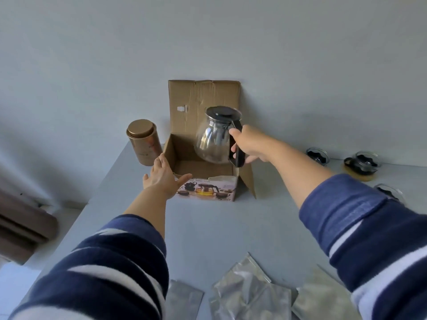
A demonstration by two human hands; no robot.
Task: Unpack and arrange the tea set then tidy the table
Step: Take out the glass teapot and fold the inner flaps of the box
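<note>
Above the open box (205, 172), right hand (248, 144) is gripping the glass teapot (213, 137) by its handle, left hand (163, 179) spread steadying the box's 9 o'clock wall; unpacking step, next likely needing a gentle set-down toward the cups (360, 163) at 3 o'clock.

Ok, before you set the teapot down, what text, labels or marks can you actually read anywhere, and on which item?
Nothing reads clearly.
Cardboard box, front panel: a line of print above the tea set photos, too blurred to quote.
Same panel, lower right corner: small marks, too small to read.
Gold tin: faint markings on its side, unreadable.
Teapot, foil packets: no text visible.
</note>
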